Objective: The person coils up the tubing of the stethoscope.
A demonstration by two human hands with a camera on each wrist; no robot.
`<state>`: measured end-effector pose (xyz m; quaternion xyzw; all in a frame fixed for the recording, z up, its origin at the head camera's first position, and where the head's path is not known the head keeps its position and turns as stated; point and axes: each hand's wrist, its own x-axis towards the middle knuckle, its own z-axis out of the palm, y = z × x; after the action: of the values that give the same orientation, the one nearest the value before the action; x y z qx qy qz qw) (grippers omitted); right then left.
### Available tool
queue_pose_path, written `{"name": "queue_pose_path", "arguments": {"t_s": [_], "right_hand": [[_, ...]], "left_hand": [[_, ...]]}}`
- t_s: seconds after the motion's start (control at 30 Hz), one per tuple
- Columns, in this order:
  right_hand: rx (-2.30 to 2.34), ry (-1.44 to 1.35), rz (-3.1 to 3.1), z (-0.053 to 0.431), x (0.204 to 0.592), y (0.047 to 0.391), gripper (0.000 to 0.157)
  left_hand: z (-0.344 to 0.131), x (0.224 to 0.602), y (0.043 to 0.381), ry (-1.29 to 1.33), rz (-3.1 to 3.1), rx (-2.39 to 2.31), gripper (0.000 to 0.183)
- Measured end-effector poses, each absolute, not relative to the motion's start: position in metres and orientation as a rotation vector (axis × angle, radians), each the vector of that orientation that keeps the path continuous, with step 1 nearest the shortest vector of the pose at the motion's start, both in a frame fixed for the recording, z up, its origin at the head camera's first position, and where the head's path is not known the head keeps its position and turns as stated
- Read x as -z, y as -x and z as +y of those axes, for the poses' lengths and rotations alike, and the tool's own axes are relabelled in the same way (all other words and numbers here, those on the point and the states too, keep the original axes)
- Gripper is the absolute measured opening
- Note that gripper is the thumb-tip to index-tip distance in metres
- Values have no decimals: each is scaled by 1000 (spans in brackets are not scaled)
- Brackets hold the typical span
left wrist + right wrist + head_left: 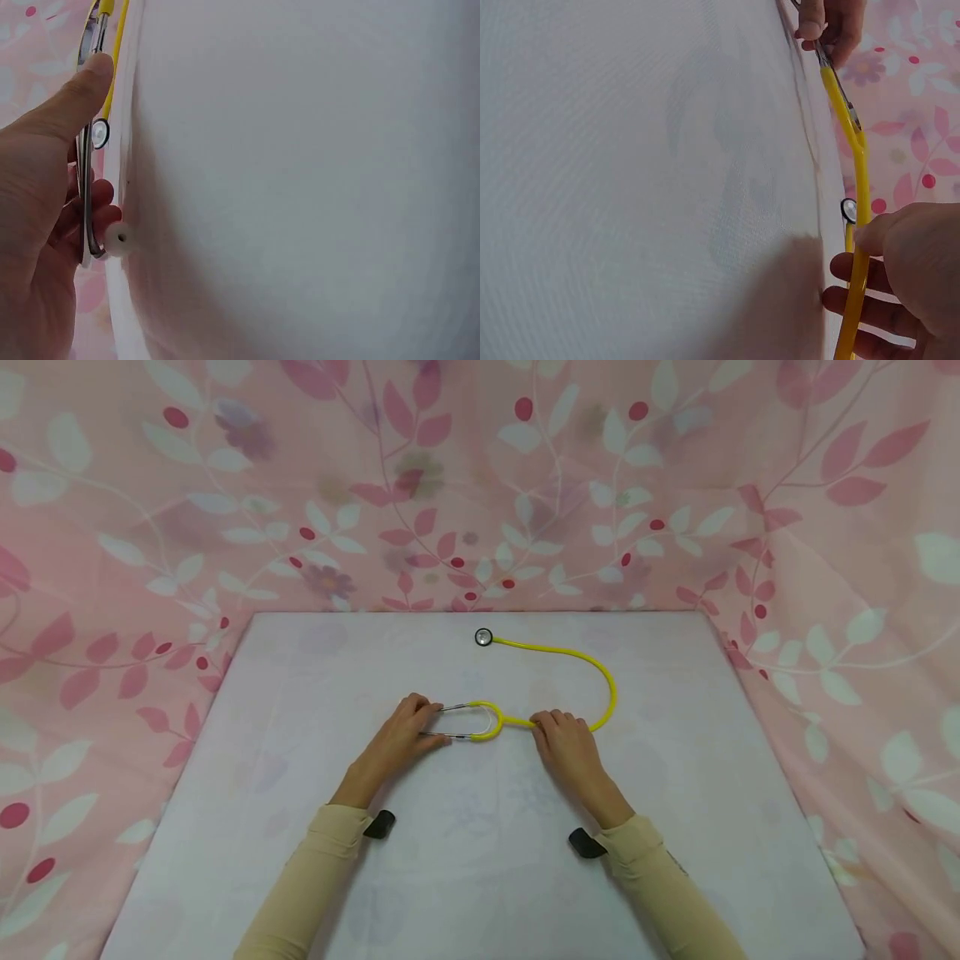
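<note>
A stethoscope with yellow tubing lies across the middle of the table. My left hand grips its two metal ear tubes, thumb on the near side and fingers behind. In the left wrist view a pale ear tip sticks out below the fingers. My right hand holds the single yellow tube to the right of the Y-shaped fork, thumb on one side and fingers curled behind it in the right wrist view. From there the tube curves back to the round, black-rimmed chest piece near the far edge.
A pale cloth covers the table. Pink leaf-patterned fabric hangs behind it and along both sides. Black wrist devices sit at the cuffs of the beige sleeves.
</note>
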<state>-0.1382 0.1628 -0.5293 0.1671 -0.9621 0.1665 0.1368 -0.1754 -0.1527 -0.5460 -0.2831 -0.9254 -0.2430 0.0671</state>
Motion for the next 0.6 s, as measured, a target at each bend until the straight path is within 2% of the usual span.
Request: {"name": "queue_pose_path", "arguments": {"t_s": [0.2, 0.43, 0.6], "right_hand": [[-558, -499, -2808, 174, 529, 134, 17], [-656, -469, -2755, 209, 537, 127, 17], [-634, -601, -2646, 222, 544, 126, 18]], "left_hand": [[-155, 545, 173, 841, -2784, 746, 55], [-162, 540, 172, 816, -2731, 808, 52], [-164, 536, 172, 810, -2726, 864, 52]]}}
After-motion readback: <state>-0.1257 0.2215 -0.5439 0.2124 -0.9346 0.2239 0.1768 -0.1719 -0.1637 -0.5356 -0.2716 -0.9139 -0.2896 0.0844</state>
